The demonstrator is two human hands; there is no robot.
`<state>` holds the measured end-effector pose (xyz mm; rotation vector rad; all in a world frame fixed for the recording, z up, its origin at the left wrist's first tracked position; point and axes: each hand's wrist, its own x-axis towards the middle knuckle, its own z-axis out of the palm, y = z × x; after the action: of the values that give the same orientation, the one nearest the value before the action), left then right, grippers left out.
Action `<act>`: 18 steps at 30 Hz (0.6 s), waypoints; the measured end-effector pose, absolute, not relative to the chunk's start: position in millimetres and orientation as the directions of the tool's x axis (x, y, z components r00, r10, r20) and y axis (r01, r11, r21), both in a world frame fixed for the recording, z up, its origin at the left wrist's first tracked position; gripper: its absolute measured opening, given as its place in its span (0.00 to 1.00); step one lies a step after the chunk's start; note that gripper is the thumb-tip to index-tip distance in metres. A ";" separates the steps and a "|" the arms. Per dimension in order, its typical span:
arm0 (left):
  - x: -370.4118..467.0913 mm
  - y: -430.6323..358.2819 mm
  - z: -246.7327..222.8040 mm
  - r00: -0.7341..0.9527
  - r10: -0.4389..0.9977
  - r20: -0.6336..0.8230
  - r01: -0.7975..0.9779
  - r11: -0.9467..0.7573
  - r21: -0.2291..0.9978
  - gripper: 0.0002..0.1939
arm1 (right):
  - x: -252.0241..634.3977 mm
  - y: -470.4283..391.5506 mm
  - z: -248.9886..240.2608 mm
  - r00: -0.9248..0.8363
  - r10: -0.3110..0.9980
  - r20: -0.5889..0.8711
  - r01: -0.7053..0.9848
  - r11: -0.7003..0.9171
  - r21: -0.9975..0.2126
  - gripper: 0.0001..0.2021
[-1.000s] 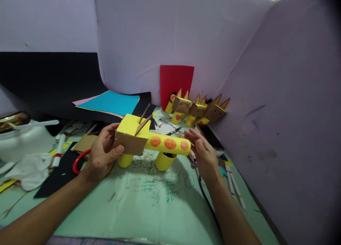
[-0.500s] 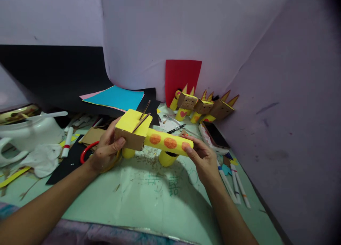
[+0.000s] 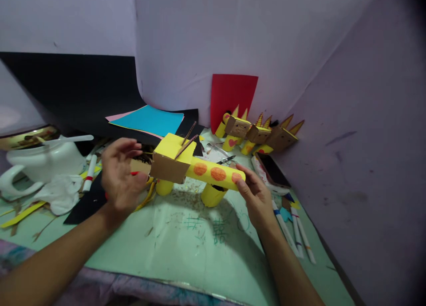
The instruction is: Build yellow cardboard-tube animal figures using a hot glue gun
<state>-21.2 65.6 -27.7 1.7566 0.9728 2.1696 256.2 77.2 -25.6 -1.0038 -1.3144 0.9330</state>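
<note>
My right hand (image 3: 254, 190) grips the end of a yellow paper tube (image 3: 209, 173) with orange spots. At the tube's other end is a small cardboard box (image 3: 169, 167) with a yellow top, and two thin brown strips (image 3: 187, 146) stick up from it. Box and tube look like one papercraft figure, held above the table. My left hand (image 3: 121, 175) is off the box to its left, fingers apart, with nothing in it. Below the figure stand two short yellow tubes, one under the box (image 3: 164, 187) and one under the long tube (image 3: 213, 196).
Several finished cardboard figures (image 3: 259, 133) stand at the back right by a red sheet (image 3: 233, 100). A phone (image 3: 273, 168) and several markers (image 3: 296, 233) lie at right. Blue paper (image 3: 149, 121) is at the back. A white teapot-like vessel (image 3: 46, 164) and crumpled tissue (image 3: 60, 194) sit at left.
My left hand has let go of the cardboard box and moved left with its fingers opening. My right hand still holds the tube's end. The view has shifted slightly.
</note>
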 end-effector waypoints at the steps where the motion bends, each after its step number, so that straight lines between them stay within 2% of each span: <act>1: -19.4 58.4 -25.5 -0.258 0.418 0.871 0.317 -0.815 0.485 0.25 | 256.3 77.6 -26.0 0.053 0.950 0.307 0.013 0.306 -0.952 0.20; 2: -15.9 50.5 -23.3 -0.131 0.332 0.934 0.405 -0.842 0.356 0.20 | 256.3 78.0 -26.4 0.055 0.951 0.303 0.007 0.303 -0.953 0.20; 4: -4.4 35.9 -20.9 0.267 0.302 0.915 0.450 -0.879 0.159 0.13 | 256.8 78.1 -27.0 0.048 0.952 0.302 0.001 0.302 -0.953 0.21; 6: 9.2 27.1 -22.5 0.568 0.297 0.768 0.351 -0.931 0.101 0.05 | 257.7 77.6 -27.6 0.036 0.949 0.314 0.005 0.314 -0.950 0.21; 7: 15.2 25.5 -24.6 0.637 0.270 0.722 0.314 -0.946 0.077 0.04 | 258.3 77.2 -27.9 0.027 0.946 0.323 0.002 0.323 -0.946 0.21; 11: 26.0 29.5 -33.3 0.719 0.272 0.640 0.295 -0.953 0.074 0.09 | 260.6 75.7 -29.8 -0.013 0.930 0.366 -0.051 0.365 -0.930 0.22; 18: 22.5 31.4 -34.5 0.718 0.303 0.626 0.297 -0.947 0.118 0.09 | 264.1 77.2 -35.1 0.028 0.943 0.333 -0.080 0.334 -0.939 0.24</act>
<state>22.5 31.4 -34.5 2.9039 0.5076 1.0601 264.1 77.2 -35.1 -0.9041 -1.2807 0.9849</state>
